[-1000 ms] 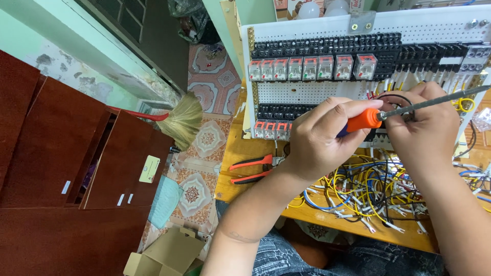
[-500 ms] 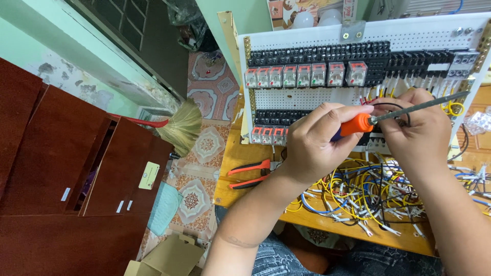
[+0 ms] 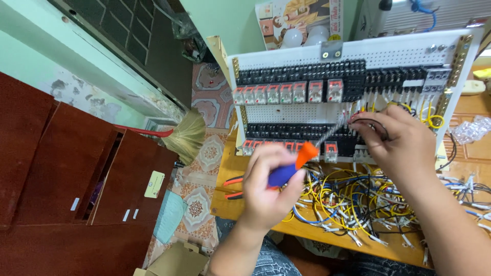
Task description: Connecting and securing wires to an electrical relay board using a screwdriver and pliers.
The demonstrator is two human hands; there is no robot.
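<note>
Left hand grips orange-blue screwdriver; right hand pinches black wire at white panel; loose wires on counter.

My screwdriver has a blue-and-orange handle. Its metal shaft tilts up-right toward the relay panel. A black wire loops at my fingertips.

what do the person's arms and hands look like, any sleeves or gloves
Both arms are bare to past the elbow, with no sleeves in view. The left hand and right hand wear no gloves, and no rings, watch or wristbands are visible. Short, unpainted nails show on the left thumb.
</note>
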